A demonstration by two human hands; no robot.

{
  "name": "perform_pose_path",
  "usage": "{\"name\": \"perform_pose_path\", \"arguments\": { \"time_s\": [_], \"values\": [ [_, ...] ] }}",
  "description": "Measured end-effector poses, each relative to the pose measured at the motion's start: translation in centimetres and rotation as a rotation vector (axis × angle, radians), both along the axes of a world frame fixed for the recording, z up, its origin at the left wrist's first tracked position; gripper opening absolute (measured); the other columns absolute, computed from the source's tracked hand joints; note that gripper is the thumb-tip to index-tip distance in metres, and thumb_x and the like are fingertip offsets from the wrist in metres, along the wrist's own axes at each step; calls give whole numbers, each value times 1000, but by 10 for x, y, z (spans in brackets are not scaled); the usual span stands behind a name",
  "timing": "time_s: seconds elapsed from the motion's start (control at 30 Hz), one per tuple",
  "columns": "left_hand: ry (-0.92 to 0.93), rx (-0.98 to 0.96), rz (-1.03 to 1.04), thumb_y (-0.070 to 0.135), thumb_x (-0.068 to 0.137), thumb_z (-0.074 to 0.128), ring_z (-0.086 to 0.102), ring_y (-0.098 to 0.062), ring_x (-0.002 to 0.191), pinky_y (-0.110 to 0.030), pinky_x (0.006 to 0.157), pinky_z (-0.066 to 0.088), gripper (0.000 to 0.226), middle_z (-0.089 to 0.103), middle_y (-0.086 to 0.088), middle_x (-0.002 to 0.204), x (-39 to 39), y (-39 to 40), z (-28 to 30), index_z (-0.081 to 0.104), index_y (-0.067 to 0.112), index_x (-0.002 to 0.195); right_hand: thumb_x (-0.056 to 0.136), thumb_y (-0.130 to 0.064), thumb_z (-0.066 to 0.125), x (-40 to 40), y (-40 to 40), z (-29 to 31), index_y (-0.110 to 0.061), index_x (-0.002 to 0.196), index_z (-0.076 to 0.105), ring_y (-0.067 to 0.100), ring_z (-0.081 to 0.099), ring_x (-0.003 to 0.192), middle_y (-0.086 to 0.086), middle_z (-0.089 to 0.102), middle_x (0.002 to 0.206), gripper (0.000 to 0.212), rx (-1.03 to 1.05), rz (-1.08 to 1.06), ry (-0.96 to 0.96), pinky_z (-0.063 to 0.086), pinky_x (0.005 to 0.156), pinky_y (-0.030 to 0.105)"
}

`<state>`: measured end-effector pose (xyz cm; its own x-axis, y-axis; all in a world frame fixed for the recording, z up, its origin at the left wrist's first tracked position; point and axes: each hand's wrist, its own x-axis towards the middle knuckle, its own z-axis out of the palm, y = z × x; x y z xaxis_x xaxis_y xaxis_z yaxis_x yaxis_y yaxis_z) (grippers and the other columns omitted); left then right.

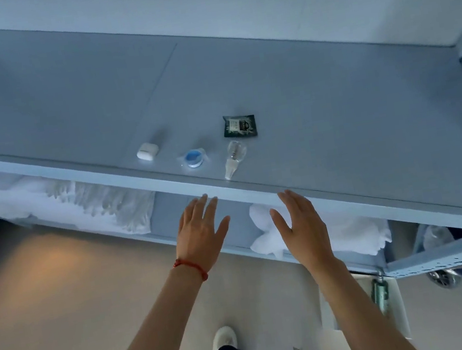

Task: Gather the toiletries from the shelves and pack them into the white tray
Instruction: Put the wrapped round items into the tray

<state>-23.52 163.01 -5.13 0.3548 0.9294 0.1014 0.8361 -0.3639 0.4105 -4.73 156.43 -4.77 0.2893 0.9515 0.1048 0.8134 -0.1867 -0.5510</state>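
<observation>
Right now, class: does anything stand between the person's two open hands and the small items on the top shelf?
Nothing visible does. The left hand and right hand hover just below the shelf's front edge; the white case, blue-lidded pot, clear bottle and dark sachet lie uncovered beyond it.

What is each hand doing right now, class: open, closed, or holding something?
Left hand: open, fingers straight, holding nothing.
Right hand: open, fingers straight, holding nothing.

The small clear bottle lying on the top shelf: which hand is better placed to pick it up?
The right hand, probably. The clear bottle lies just beyond its straight fingers, while the left hand is nearer the blue-lidded jar. Both hold nothing.
</observation>
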Motion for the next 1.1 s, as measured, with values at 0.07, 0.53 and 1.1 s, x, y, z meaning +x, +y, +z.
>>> {"name": "perform_pose_path", "arguments": {
  "time_s": [0.07,0.53,1.1],
  "values": [
    [17,26,-24,47,84,30,46,-39,119,-50,98,37,60,54,-21,126,-12,33,1,53,5,120,93,-33,48,-12,26,0,-11,130,47,25,39,129,9,47,138,43,14,-1,-7,38,98,38],
    [-65,0,-75,21,85,58,47,-41,114,-49,93,42,40,54,-24,122,-11,165,-23,52,2,119,91,-37,50,-27,167,-10,-14,133,41,27,37,126,11,39,142,49,-26,-29,-7,46,87,44],
    [-193,34,-277,8,70,75,57,-37,94,-44,80,47,43,66,-15,102,52,139,-34,61,6,110,81,-14,66,29,132,-24,-7,124,50,33,52,106,19,55,117,47,37,-109,34,44,82,34]
  ]
}}
